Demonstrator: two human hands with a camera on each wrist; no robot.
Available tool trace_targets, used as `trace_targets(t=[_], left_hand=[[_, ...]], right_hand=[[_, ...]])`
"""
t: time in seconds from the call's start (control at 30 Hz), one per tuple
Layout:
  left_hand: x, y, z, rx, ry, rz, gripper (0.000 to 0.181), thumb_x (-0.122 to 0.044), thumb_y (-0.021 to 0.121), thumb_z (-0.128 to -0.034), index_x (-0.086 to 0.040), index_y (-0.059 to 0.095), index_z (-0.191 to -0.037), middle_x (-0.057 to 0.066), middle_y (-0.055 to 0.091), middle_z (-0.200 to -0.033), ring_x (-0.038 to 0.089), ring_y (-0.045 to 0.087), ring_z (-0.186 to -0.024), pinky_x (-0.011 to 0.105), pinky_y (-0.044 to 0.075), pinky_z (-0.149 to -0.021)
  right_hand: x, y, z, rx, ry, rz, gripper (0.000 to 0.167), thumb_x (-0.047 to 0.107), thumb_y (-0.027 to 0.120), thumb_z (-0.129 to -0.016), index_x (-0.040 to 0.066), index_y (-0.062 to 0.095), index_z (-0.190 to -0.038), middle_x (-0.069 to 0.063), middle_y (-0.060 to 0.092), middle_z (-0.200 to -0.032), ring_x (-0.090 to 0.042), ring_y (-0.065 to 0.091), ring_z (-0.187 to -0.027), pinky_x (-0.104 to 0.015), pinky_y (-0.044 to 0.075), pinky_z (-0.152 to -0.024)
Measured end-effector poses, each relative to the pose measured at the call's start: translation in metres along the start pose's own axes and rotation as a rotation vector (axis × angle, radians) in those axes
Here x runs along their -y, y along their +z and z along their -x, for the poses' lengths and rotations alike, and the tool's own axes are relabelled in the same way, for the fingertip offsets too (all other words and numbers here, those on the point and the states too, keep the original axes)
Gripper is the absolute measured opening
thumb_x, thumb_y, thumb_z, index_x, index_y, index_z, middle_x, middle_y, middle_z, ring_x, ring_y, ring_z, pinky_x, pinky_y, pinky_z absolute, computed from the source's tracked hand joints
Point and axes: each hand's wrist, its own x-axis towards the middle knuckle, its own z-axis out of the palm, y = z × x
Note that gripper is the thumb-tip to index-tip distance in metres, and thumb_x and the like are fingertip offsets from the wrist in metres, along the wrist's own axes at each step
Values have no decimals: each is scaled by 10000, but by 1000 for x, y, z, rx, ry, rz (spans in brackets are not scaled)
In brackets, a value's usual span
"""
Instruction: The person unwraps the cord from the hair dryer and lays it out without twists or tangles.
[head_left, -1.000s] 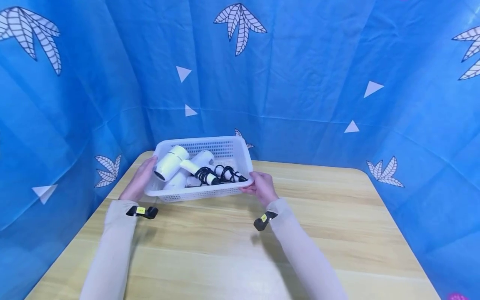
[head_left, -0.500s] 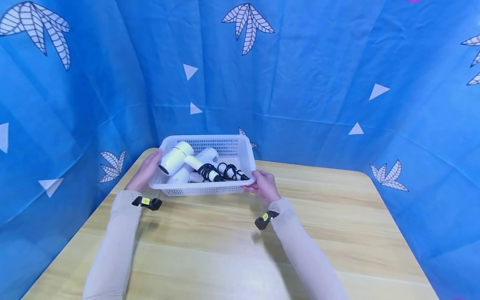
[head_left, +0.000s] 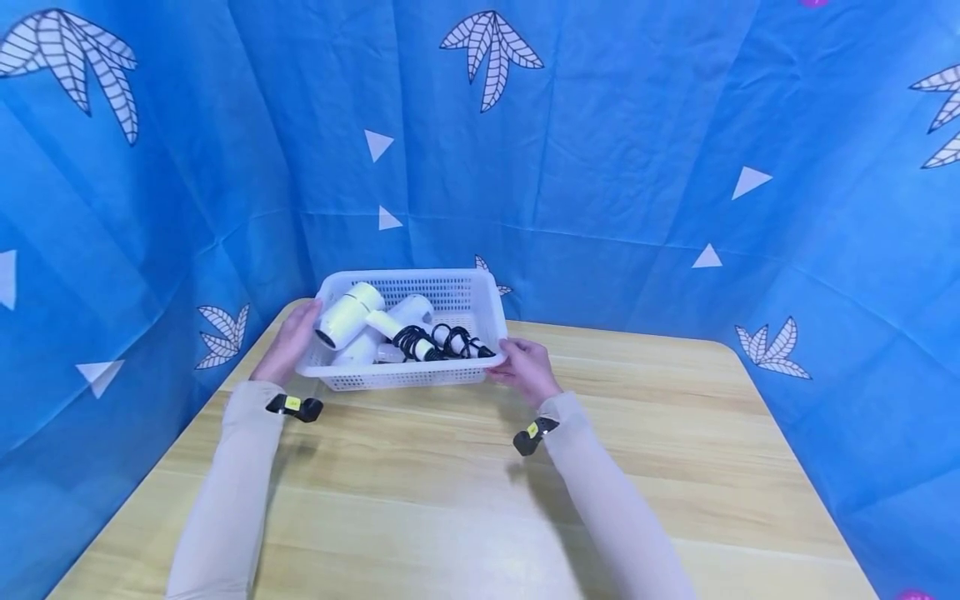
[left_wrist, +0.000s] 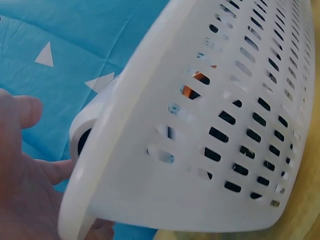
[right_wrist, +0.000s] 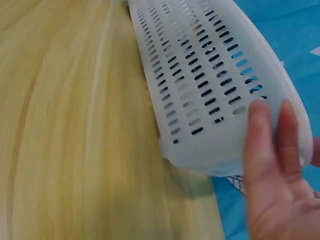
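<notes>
A white plastic basket (head_left: 405, 380) with slotted walls is at the back left of the table, holding white hair dryers (head_left: 348, 318) and coiled black cords (head_left: 412, 342). The dryers overlap, so some handles are hidden. My left hand (head_left: 291, 337) holds the basket's left end. In the left wrist view, that hand (left_wrist: 30, 190) is around the rim, its thumb off the basket wall (left_wrist: 135, 185). My right hand (head_left: 528, 368) grips the right front corner. The right wrist view shows this hand (right_wrist: 280, 185) with two fingers on the outer wall (right_wrist: 220, 145).
A wooden table (head_left: 420, 492) spreads in front of and to the right of the basket. Blue patterned curtain (head_left: 600, 167) hangs close behind the table and along both sides. Each wrist wears a small black camera (head_left: 296, 406).
Over the first half second the basket's left end shifts slightly back and the basket straightens. The view also shifts a little. Since then hands and basket stay nearly still.
</notes>
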Motion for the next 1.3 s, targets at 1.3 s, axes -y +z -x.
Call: trace_targets(t=[1.3], left_hand=[[-24, 12, 6, 26, 11, -392, 887, -737, 191, -1021, -149, 62, -1672, 255, 148, -1714, 519, 254, -1529, 724, 227, -1222]], right_hand=[[43, 94, 8, 318, -279, 1107, 320, 358, 570, -1043, 119, 687, -865, 16, 526, -695, -130, 476, -628, -281, 389, -583]])
